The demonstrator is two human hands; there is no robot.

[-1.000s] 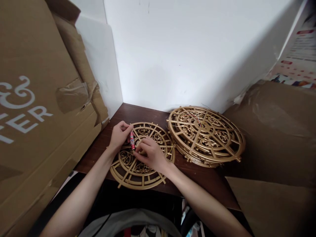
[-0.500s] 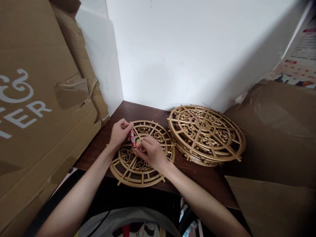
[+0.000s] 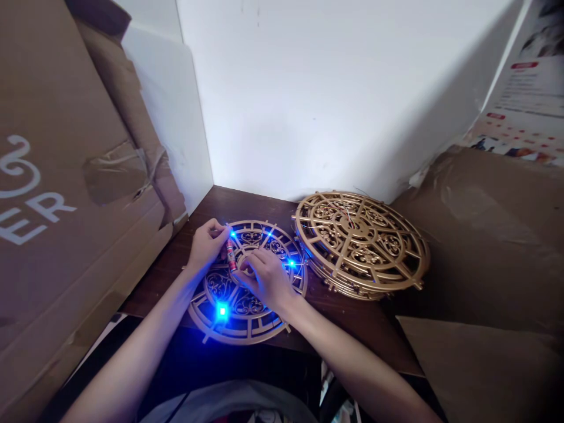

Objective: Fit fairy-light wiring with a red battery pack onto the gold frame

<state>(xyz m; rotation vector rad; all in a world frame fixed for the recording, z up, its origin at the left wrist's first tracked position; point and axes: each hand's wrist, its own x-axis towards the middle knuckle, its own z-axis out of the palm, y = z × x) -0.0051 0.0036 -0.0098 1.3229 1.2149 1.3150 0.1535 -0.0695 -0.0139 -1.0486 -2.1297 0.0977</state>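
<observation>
A red cylindrical battery (image 3: 231, 256) is held upright on the slant over a round gold openwork frame (image 3: 247, 338) on the dark wooden table. My left hand (image 3: 208, 244) is closed, pinching the battery's upper end between thumb and fingers. At its lower end, my right hand (image 3: 265, 275) is closed too, thumb and finger meeting the battery; any thin wires between the fingertips are too small to make out. Several blue lights glow on the frame, the brightest blue light (image 3: 222, 311) near its front left.
A stack of similar gold frames (image 3: 361, 241) stands to the right, thin wires on top. Cardboard boxes flank the table, one large box (image 3: 66, 176) at left and another box (image 3: 489, 235) at right. A white wall (image 3: 308, 94) rises behind.
Blue lights on the frame have come on. Both hands keep hold at the battery's ends with little movement; the camera view has shifted slightly.
</observation>
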